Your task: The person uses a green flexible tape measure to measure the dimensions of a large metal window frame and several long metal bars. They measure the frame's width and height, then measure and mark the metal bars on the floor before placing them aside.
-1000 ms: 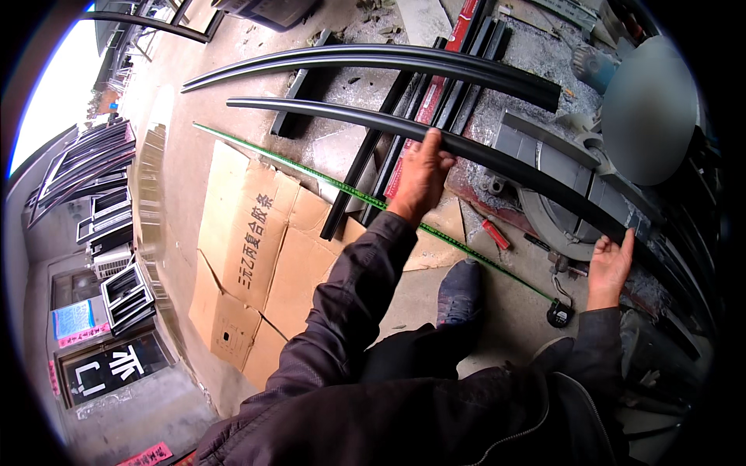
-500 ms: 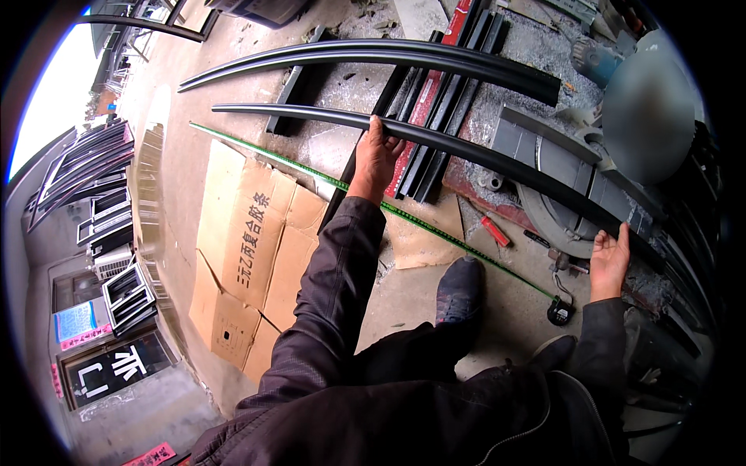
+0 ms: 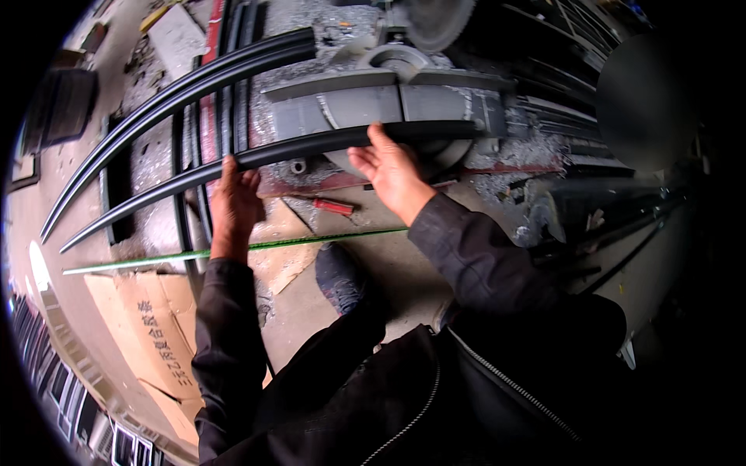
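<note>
A long, slightly curved black profile bar (image 3: 295, 147) runs across in front of me, its right end over the grey metal bed of a cutting saw (image 3: 365, 107). My left hand (image 3: 235, 203) is closed on the bar left of the saw, thumb on its upper side. Close to the saw bed, my right hand (image 3: 395, 175) has its fingers apart, one fingertip against the bar and the others below it. Beyond, a second pair of curved black profiles (image 3: 186, 89) lies across other bars.
A green measuring tape (image 3: 299, 241) stretches along the floor by my shoe (image 3: 339, 279). Near the saw lies a red-handled tool (image 3: 334, 206). Flattened cardboard (image 3: 132, 322) covers floor at left. A round saw blade (image 3: 435, 19) shows at the top, and dark profiles (image 3: 575, 120) are stacked right.
My view has swung to the right. My right hand has come in along the bar, nearer my left, and its fingers are now more spread. The bar's right end now shows over the saw bed.
</note>
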Demonstrator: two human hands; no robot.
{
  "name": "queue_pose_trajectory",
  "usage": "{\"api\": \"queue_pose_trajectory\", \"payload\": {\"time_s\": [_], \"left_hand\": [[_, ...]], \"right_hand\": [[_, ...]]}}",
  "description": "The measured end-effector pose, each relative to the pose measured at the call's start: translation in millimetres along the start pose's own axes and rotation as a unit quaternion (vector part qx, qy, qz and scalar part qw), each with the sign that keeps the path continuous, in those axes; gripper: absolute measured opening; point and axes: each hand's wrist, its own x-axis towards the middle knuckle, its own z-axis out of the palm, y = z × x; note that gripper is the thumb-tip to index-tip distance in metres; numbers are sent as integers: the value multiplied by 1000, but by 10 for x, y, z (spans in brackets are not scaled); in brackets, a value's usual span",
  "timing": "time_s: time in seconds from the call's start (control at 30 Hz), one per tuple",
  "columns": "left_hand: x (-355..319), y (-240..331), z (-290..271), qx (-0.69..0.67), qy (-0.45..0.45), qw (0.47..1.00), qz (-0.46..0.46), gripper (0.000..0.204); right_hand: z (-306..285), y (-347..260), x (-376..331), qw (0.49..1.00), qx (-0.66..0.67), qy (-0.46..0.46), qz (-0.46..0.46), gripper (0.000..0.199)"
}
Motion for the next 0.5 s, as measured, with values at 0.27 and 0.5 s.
{"api": "queue_pose_trajectory", "payload": {"time_s": [0.27,0.5], "left_hand": [[140,41,-189,32,-46,998,-2,17],[138,8,-143,31,-44,998,-20,19]], "right_hand": [[-564,-80,-458,966,-235,-43,-103,21],[-1952,-197,-650,711,-618,134,-307,17]]}}
